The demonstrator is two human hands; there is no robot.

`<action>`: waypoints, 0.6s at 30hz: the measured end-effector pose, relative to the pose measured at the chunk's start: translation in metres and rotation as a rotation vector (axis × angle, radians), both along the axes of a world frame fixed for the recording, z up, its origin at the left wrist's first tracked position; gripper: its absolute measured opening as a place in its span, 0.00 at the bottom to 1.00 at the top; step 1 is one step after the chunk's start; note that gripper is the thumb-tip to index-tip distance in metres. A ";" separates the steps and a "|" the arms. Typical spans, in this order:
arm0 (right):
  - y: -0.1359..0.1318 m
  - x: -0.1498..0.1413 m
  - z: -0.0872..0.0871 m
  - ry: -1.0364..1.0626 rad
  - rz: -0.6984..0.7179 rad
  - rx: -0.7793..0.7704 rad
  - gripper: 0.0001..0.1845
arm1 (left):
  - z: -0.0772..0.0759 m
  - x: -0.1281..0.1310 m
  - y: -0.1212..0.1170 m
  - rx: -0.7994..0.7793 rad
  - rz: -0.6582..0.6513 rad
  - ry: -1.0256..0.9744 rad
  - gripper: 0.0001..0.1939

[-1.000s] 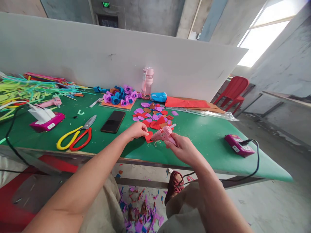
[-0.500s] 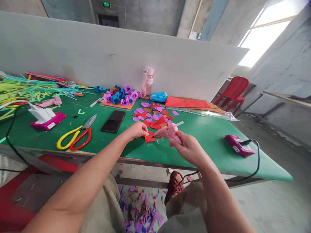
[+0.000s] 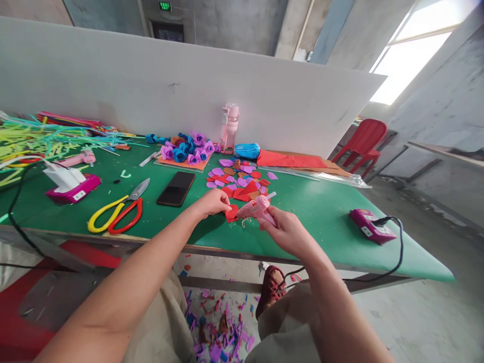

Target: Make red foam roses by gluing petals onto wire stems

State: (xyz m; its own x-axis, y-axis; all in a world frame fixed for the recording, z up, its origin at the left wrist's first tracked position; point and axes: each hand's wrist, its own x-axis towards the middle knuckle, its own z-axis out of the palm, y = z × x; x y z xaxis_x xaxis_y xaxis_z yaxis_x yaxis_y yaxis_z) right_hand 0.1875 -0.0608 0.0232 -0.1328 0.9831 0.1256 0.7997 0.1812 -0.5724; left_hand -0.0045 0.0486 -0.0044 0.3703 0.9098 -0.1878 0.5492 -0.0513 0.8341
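Between thumb and fingers, my left hand pinches a small red paper piece just above the green table. My right hand is wrapped round the handle of a pink glue gun, with a pale glue stick poking out of its back. The gun's nozzle points left at the red piece; whether it touches cannot be made out. Thin glue strings lie below the nozzle. Just beyond both hands spreads a pile of purple, red and brown petals.
Left of my hands lie a black phone and scissors. Purple and blue paper flowers, a pink bottle and a blue roll stand farther back. Power strips sit left and right; a cord hangs over the edge.
The glue gun shifted right, away from the red piece, then came back left towards it. My left hand stays in place, still pinching the piece.
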 end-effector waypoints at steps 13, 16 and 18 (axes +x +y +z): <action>0.002 0.047 0.000 0.784 -0.033 -0.311 0.19 | -0.003 -0.002 0.003 -0.063 -0.013 -0.055 0.09; 0.007 0.059 -0.012 0.894 -0.075 -0.393 0.17 | -0.001 -0.004 0.004 -0.155 -0.014 -0.129 0.10; 0.008 0.060 -0.020 0.939 -0.100 -0.441 0.15 | 0.001 -0.005 0.004 -0.230 -0.040 -0.203 0.10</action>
